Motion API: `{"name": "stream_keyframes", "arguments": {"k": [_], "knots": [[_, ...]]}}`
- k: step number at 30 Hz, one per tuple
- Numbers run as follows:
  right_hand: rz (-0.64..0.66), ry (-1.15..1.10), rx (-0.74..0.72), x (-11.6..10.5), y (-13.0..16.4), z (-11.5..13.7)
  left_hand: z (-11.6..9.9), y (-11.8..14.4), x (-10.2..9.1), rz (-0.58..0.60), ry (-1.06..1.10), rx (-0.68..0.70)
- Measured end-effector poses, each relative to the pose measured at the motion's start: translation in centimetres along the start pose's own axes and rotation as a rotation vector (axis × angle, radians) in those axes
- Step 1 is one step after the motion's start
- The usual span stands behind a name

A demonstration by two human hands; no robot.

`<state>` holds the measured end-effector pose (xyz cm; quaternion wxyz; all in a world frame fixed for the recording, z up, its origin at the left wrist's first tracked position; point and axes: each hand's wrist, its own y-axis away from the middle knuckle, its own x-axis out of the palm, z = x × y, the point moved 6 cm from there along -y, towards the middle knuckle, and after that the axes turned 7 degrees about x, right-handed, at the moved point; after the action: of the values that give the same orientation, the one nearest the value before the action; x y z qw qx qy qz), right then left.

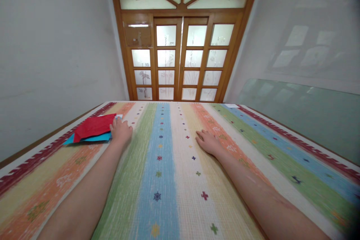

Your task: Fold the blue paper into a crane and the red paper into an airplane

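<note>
While both forearms stretch out over the striped woven cloth (168, 180) that covers the counter, the left hand (120, 130) lies palm down with its fingers loosely spread, the fingertips touching the near right edge of a red sheet of paper (94, 126). That red sheet lies on top of a light blue sheet of paper (84, 139), whose edge shows along the near side and left corner; a small white paper corner (119, 116) peeks out just beyond the fingers. The stack sits close to the counter's left edge, beside the dark red zigzag border (36, 159). The right hand (208, 141) rests flat and open on the cloth, holding nothing, well apart from the papers. Between the two hands the cloth is bare, and bare cloth runs on to the far edge, below the wooden glass-paned door (182, 56).
</note>
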<state>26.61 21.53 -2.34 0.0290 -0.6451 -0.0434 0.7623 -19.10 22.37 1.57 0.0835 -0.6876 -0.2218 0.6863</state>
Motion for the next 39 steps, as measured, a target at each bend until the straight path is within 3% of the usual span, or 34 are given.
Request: {"name": "stream_keyframes", "arguments": {"k": [3, 8, 29, 39], "knots": [[-0.002, 0.0, -0.002, 0.0, 0.0, 0.0, 2.2, -0.1, 0.3, -0.018, -0.036, -0.113], [-0.005, -0.001, -0.005, -0.1, 0.1, 0.1, 4.4, 0.0, 2.3, 0.138, -0.006, -0.225], [-0.021, -0.003, -0.017, -0.1, -0.1, 0.0, 5.3, 0.2, 2.3, 0.008, -0.031, -0.261], [-0.025, -0.01, -0.023, 0.0, -0.1, -0.1, 5.8, 0.3, 3.2, 0.062, 0.057, -0.311]]}}
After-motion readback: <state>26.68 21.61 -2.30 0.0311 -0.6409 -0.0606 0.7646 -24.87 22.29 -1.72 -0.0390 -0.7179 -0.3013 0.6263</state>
